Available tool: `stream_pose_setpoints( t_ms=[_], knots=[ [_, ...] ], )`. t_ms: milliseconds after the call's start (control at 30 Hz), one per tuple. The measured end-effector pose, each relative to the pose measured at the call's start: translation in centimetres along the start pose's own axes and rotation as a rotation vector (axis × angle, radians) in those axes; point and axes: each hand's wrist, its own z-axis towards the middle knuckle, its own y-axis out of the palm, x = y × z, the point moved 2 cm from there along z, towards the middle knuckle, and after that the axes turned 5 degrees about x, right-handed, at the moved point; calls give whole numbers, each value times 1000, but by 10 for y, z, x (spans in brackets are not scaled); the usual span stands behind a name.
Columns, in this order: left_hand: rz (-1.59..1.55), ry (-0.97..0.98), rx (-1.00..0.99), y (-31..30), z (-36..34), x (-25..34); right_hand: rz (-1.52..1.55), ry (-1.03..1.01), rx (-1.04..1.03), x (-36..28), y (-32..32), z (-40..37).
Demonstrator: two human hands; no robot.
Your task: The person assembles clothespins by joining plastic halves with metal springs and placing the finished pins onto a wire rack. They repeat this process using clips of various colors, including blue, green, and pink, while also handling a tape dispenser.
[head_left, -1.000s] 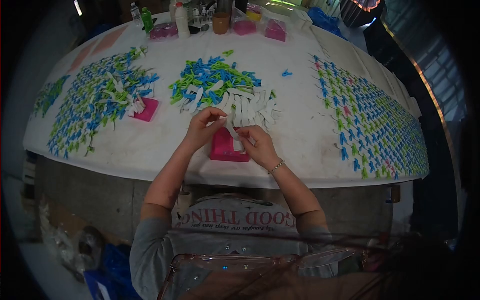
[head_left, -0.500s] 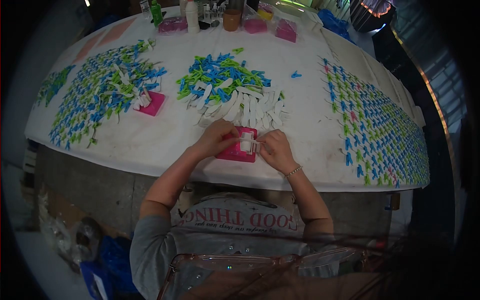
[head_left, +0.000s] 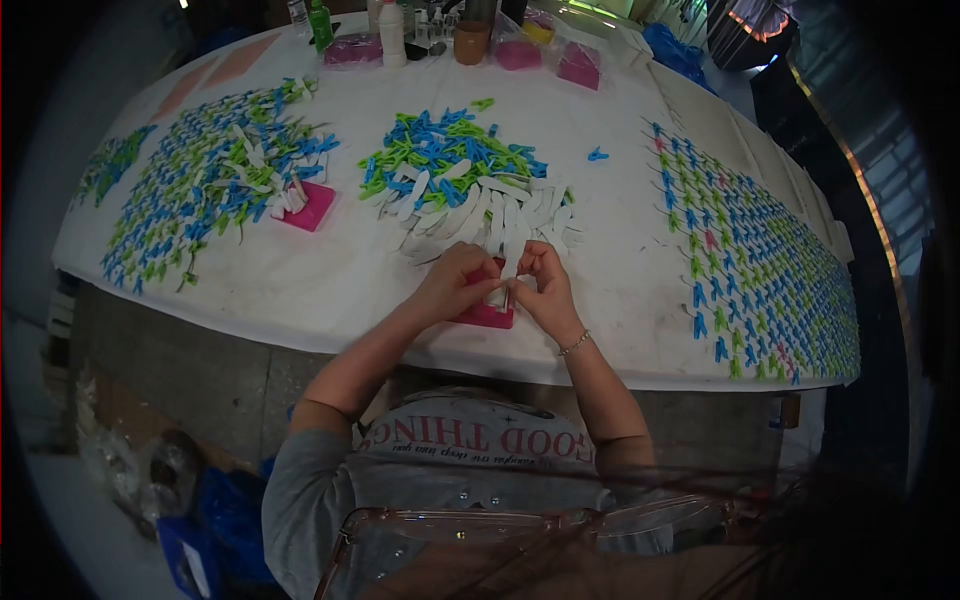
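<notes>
A pink block [head_left: 487, 317] lies near the front edge of the table, with a white fitting on its top partly covered by my fingers. My left hand [head_left: 458, 286] is closed over the block's left side, thumb and fingers pinched together. On the right, my right hand [head_left: 546, 292] makes a pinch, thumb tip close to the left fingers. Whatever small thing is between the fingertips is too hidden to name. Just beyond my hands lie several flat white strips [head_left: 466, 216], fanned out below a heap of blue and green clothespins [head_left: 450, 150].
Rows of clothespins [head_left: 745, 270] cover the table's right side, and more clothespins [head_left: 190, 180] spread over the left. A second pink block [head_left: 313, 208] holds white pieces. Bottles [head_left: 391, 35], a brown cup [head_left: 470, 42] and pink packs [head_left: 578, 65] stand at the back.
My hands have drawn closer together over the pink block. The right hand has lifted and turned its fingers upward, and the white fitting is now more covered.
</notes>
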Motion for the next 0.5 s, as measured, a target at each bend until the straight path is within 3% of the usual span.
stream_pose_setpoints(
  t_ms=[100, 167, 333, 400, 500],
  knots=[
    [80, 67, -55, -5, -3, -3, -76, 24, -4, 4, 8, -3],
    [-214, -190, -29, -10, -2, -6, -130, 39, -11, -4, 13, -5],
    [-322, -158, -53, -27, 11, -2, -326, 15, -64, -4, 16, -3],
    [-317, -155, -71, -29, 10, -2, -462, -156, -65, -5, 15, -3],
    [-264, -122, -90, -32, 6, -1, -575, -260, -82, -11, 7, -6]
  ],
)
